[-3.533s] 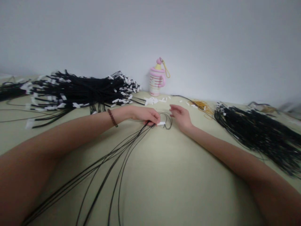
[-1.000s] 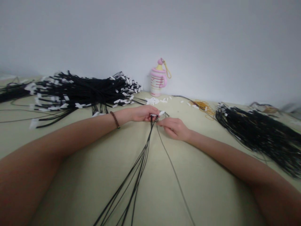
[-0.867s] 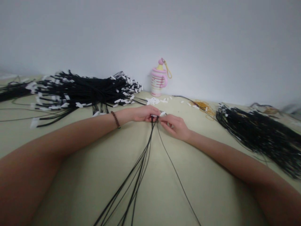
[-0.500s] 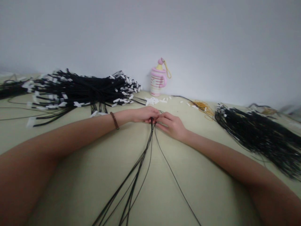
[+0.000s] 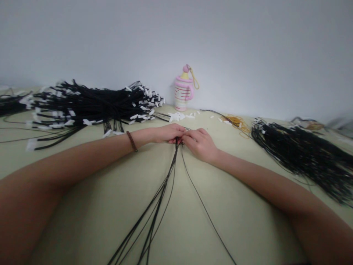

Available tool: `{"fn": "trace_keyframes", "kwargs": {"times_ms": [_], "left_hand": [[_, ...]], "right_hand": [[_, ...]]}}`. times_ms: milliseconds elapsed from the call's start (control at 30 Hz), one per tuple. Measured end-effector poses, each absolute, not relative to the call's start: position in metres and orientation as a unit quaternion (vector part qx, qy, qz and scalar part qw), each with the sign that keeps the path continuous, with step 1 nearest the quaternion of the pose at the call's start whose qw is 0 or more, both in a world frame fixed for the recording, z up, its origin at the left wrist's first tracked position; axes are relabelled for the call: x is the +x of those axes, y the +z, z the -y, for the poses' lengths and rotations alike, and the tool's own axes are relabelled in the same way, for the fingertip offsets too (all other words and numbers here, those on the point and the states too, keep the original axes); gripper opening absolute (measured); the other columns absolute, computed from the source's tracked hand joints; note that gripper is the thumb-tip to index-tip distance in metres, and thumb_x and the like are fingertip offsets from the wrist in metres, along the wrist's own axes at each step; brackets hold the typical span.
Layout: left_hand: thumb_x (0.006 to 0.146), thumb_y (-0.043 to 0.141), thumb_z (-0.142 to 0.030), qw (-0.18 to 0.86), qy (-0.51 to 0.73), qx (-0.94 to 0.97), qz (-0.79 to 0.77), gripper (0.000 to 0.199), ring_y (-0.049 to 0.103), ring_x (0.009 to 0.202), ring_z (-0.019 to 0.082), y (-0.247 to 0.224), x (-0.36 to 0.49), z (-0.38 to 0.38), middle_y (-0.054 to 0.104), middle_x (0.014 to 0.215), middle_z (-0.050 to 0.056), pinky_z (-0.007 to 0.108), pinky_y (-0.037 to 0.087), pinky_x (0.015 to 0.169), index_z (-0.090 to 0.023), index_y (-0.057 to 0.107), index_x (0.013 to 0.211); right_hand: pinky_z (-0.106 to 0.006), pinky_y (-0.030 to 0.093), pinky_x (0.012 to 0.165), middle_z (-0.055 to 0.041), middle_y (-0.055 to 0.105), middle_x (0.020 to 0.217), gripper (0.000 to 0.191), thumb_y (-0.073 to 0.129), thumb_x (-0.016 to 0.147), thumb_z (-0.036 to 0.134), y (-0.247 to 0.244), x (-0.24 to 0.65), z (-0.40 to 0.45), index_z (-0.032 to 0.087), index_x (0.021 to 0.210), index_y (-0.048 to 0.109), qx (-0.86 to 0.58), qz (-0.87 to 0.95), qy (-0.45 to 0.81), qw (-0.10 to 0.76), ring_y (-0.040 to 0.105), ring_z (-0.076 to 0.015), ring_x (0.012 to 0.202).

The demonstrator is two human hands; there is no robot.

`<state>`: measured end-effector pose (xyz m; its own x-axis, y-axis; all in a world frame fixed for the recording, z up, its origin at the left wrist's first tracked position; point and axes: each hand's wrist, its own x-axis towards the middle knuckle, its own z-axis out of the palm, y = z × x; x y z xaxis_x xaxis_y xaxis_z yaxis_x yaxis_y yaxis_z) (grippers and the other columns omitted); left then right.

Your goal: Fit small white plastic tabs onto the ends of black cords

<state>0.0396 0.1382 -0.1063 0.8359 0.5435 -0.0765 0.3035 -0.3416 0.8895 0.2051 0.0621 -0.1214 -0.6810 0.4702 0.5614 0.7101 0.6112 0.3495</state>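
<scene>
Around the upper end of several thin black cables (image 5: 162, 187), my left hand (image 5: 170, 133) is closed. The cables hang down from its fingers and spread across the table toward the front edge. My right hand (image 5: 200, 144) meets the left one, its fingers pinched together at the cable ends. From between the hands a single black cable (image 5: 202, 202) runs off to the lower right. Fingers hide the cable tips, and whether a small part sits there I cannot make out. A brown bead bracelet (image 5: 131, 141) circles the left wrist.
Black cables with white ends (image 5: 96, 103) lie piled at the back left. More black cables (image 5: 300, 158) spread on the right. Small white pieces (image 5: 177, 117) lie before a pink cup-shaped figure (image 5: 182, 92). Yellow rubber bands (image 5: 237, 123) rest nearby on the table (image 5: 116, 206).
The right hand's fingers have drawn in closer against the left hand and curled more. The view has shifted slightly; the cables hang much as before.
</scene>
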Motion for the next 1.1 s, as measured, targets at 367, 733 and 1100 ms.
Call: {"fn": "trace_keyframes", "kwargs": {"times_ms": [367,733,1100], "left_hand": [[0.075,0.042,-0.026,0.504,0.128,0.811,-0.268,0.018,0.036,0.044,0.005,-0.1,0.04,-0.133,0.046,0.057,0.0,0.019,0.027,0.041,-0.011,0.05,0.07],[0.078,0.043,-0.028,0.516,0.126,0.802,-0.273,0.02,0.035,0.043,0.005,-0.101,0.04,-0.133,0.047,0.056,0.0,0.018,0.026,0.04,-0.011,0.05,0.071],[0.077,0.047,-0.032,0.536,0.118,0.79,-0.275,0.023,0.036,0.044,0.005,-0.099,0.039,-0.132,0.048,0.059,0.001,0.018,0.026,0.04,-0.011,0.053,0.072]], "right_hand": [[-0.029,0.035,0.067,-0.008,0.055,0.087,0.022,0.034,0.088,0.022,-0.122,0.207,-0.065,0.015,0.095,0.054,-0.377,0.863,-0.201,0.271,0.049,-0.0166,0.079],[-0.028,0.039,0.068,-0.0071,0.054,0.084,0.014,0.04,0.083,0.02,-0.124,0.208,-0.067,0.015,0.089,0.052,-0.357,0.859,-0.125,0.346,0.049,-0.0161,0.077],[-0.021,0.037,0.047,0.0003,0.05,0.055,0.019,0.04,0.075,0.021,-0.128,0.222,-0.098,0.015,0.06,0.05,-0.506,0.571,0.22,0.608,0.048,-0.0094,0.05]]}}
